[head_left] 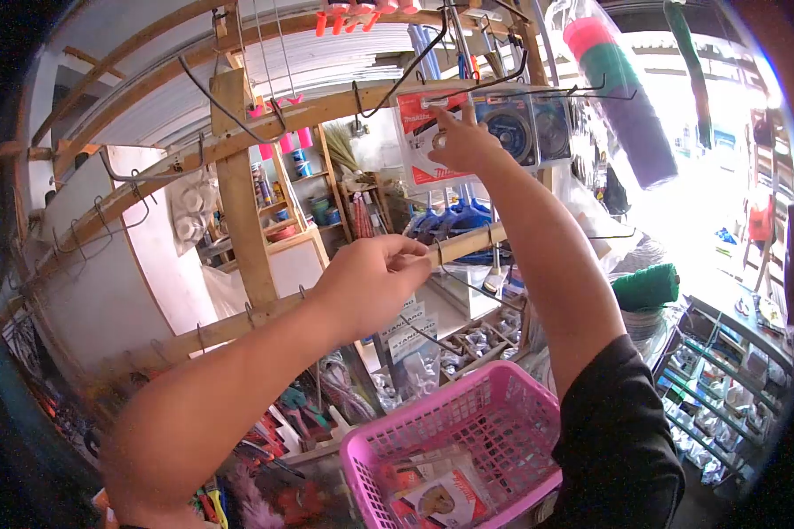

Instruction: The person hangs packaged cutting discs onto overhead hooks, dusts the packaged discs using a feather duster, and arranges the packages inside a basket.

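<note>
A red-and-white Makita blister pack (419,163) hangs from a hook on the upper wooden rail. My right hand (463,141) reaches up against its front, fingers apart, touching it near the hang hole. Beside it on the right hang packs with round saw blades (509,137). Lower down, my left hand (370,282) is closed over the lower wooden rail (468,245), near a metal hook; its fingertips are partly hidden. Below both arms stands a pink plastic basket (450,406) holding several flat packs (445,502), one of them red and white.
Bare metal hooks (132,176) stick out from both rails at left. A wrapped roll (622,106) in pink, green and purple hangs at upper right. A green twine spool (646,287) sits at right, above racks of small bagged parts (706,406). Bins of bagged hardware (476,339) lie behind the basket.
</note>
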`<state>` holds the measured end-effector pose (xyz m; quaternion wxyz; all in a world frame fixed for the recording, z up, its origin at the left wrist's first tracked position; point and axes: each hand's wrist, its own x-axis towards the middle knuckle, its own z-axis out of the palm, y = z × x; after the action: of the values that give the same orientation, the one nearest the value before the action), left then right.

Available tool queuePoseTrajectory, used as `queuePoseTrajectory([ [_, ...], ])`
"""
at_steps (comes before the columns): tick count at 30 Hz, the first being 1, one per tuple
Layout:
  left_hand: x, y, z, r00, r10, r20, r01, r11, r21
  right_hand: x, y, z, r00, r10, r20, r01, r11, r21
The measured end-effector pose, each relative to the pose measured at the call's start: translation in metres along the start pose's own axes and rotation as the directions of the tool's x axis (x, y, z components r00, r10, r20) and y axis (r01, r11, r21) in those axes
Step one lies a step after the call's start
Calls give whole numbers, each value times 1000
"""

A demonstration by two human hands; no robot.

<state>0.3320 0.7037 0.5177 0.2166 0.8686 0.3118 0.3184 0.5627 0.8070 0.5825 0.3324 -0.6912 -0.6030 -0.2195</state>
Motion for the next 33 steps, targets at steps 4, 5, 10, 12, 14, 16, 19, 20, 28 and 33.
queuePoseTrajectory([
  [4,-33,14,-3,949,299,103,-316,874,368,-11,-4,-14,999,-41,21,41,999,-13],
  [5,-41,12,-4,844,512,161,-512,680,524,-15,-4,-17,998,-61,21,61,998,-2],
  [10,-84,1,-6,689,531,492,-714,386,584,-68,-9,-31,947,-301,-111,310,947,82],
  [12,-103,3,-2,694,501,517,-717,421,555,-107,-13,-37,917,-319,-240,372,900,229],
  [14,-121,0,10,641,584,499,-760,392,518,-159,-25,-55,911,-324,-256,396,861,319],
  [16,-142,10,17,630,585,510,-772,405,490,-208,-36,-62,944,-243,-222,329,739,588],
  [19,-170,10,34,653,535,535,-756,495,428,-283,-42,-65,906,-370,-204,420,728,542],
  [20,-181,7,42,670,516,534,-737,546,398,-307,-39,-56,872,-444,-205,472,658,586],
  [28,-226,-95,113,914,224,339,-296,939,175,-438,-22,53,847,-394,357,119,795,594],
  [33,-254,-165,175,918,-144,368,69,975,209,-475,-13,97,685,-171,708,-119,933,341],
])
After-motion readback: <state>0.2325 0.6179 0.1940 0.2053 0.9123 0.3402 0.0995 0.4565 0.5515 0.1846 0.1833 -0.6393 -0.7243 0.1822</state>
